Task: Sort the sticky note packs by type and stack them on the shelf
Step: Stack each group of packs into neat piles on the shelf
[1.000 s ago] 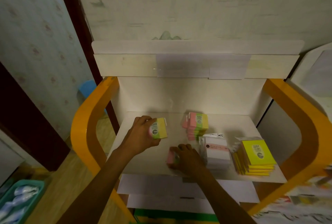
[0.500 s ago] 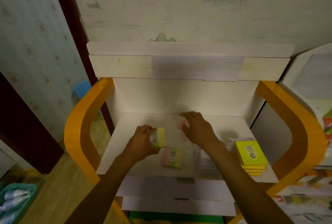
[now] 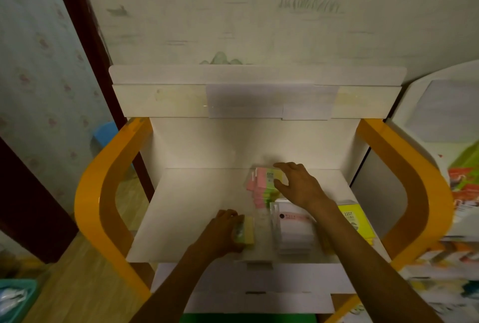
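Head view: right hand [image 3: 298,186] has gone from the front of the shelf [image 3: 197,208] to the pink-and-yellow stack [image 3: 264,188] at 12 o'clock — the loose pink-yellow pack seen lying mid-shelf half a second ago now sits on top, fingers spread and just touching its right edge, nothing gripped. Left hand [image 3: 223,232] has dropped toward 7 o'clock, fingers curled round a small yellow-green pack [image 3: 245,230]. White packs [image 3: 294,227] at 5 o'clock, yellow stack [image 3: 356,221] at 4 — one more sorted, held pack likely next.
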A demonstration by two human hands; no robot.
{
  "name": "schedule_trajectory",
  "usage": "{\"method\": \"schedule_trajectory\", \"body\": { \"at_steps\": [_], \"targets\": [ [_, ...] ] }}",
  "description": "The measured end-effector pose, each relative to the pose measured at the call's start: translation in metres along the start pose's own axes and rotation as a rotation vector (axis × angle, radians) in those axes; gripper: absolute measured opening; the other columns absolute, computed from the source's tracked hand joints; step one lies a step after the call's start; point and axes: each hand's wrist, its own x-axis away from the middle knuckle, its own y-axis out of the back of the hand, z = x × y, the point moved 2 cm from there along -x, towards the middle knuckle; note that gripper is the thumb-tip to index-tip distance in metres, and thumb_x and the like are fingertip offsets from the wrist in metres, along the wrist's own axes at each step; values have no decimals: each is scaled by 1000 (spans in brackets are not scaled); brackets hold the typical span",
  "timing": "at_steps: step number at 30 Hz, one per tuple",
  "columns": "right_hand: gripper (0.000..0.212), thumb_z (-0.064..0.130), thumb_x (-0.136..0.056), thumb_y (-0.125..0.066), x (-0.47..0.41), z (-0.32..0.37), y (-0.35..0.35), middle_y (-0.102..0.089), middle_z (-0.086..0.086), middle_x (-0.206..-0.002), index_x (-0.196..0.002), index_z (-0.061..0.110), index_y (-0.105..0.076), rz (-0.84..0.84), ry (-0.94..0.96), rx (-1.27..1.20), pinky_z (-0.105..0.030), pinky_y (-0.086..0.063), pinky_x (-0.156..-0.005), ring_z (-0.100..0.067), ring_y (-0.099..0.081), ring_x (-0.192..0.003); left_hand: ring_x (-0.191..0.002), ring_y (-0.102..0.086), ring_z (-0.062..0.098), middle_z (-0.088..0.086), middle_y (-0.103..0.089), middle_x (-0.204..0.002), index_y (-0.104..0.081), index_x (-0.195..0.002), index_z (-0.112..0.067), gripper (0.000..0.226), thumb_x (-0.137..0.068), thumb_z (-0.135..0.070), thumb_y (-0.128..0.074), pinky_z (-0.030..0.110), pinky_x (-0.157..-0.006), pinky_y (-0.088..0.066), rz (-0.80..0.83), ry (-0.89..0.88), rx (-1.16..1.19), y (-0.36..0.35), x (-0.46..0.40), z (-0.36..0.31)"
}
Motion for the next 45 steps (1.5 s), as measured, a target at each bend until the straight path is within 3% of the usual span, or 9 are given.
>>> {"method": "schedule_trajectory", "body": {
  "at_steps": [6, 15, 28, 37, 45],
  "targets": [
    [50, 41, -92, -51, -3, -12, -2, -47, 0, -137, -139, 29, -40, 11, -27, -14, -35, -44, -87, -21, -41, -124, -141, -20, 19, -2, -24, -154, -23, -148, -30, 93, -72, -67, -63, 41, -112, -29, -34, 33, 25, 23, -11, -1],
    [49, 39, -93, -51, 3, -33, -9, -47, -3, -138, -140, 29, -38, 47, -84, -69, -38, -45, -95, -22, -42, -126, -135, -30, 21, 3, -30, -151, -23, -148, -20, 86, -82, -60, -58, 38, -106, -35, -147, -43, 69, 83, -54, -30],
    [51, 41, -93, -52, 16, -63, -18, -41, 2, -146, -141, 34, -35, -1, -143, -117, -32, -43, -98, -19, -42, -128, -136, -27, 25, 6, -30, -150, -22, -147, -16, 92, -76, -55, -67, 43, -106, -33, -29, -57, 62, 65, -131, -68],
    [51, 37, -94, -53, 16, -71, -13, -41, 1, -146, -142, 32, -35, -13, -119, -125, -30, -41, -97, -18, -41, -129, -121, -34, 23, 3, -45, -128, -36, -142, -28, 88, -68, -55, -76, 34, -97, -36, -101, -114, 96, 52, -142, -60],
    [51, 38, -94, -51, 7, -69, -16, -42, 0, -144, -142, 31, -36, -5, -123, -116, -30, -41, -96, -18, -41, -129, -112, -38, 24, 6, -43, -124, -49, -127, -20, 72, -66, -46, -76, 31, -89, -39, -191, -69, 121, 71, -125, -48]
  ]
}}
